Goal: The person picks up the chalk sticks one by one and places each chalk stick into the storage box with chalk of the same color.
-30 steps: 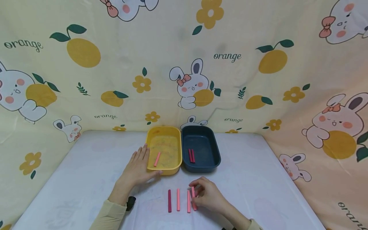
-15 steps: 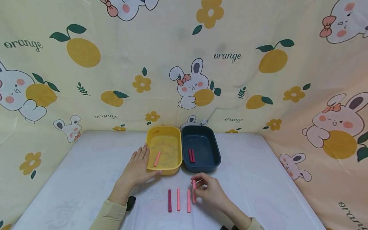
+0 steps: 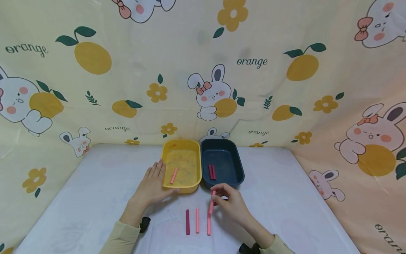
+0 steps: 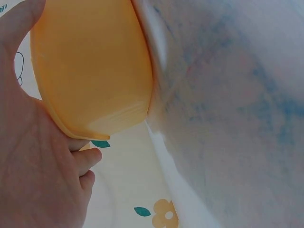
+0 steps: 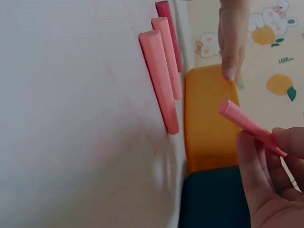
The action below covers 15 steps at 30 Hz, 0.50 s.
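Right hand (image 3: 234, 207): a pink chalk-like stick (image 5: 248, 123) is being pinched toward one end; probably light, stiff, kinda snappable, so gentle mid-length gripping's safer.

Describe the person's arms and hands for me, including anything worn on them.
The left hand and right hand are bare, with no gloves or rings showing. Long, plain beige sleeves, the left sleeve and right sleeve, cover the forearms. A small black device shows at each cuff, left and right, probably the wrist cameras.
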Each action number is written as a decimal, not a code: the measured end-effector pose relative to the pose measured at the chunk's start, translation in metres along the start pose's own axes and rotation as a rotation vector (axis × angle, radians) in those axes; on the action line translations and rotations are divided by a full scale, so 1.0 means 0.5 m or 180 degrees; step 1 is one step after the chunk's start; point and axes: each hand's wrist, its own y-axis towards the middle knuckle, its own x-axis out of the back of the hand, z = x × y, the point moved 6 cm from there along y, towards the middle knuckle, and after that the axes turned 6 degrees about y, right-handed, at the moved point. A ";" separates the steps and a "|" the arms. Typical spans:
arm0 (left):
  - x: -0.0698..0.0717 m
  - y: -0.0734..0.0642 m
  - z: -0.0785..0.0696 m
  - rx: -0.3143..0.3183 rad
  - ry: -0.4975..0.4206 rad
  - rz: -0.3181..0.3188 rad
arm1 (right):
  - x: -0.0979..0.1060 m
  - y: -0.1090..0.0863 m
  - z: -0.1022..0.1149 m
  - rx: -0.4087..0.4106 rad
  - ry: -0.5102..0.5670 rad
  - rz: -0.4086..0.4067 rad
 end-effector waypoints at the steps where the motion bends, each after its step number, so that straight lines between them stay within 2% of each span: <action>1: -0.001 0.000 0.001 0.0002 0.0000 0.0001 | -0.001 0.002 0.002 0.0017 0.0024 -0.0003; 11: 0.000 0.001 0.001 0.0000 -0.0024 -0.0018 | -0.014 0.031 0.013 0.0106 -0.0069 -0.0050; 15: 0.002 0.000 0.001 0.0015 -0.0017 -0.0009 | -0.026 0.046 0.018 0.0060 0.0033 -0.0063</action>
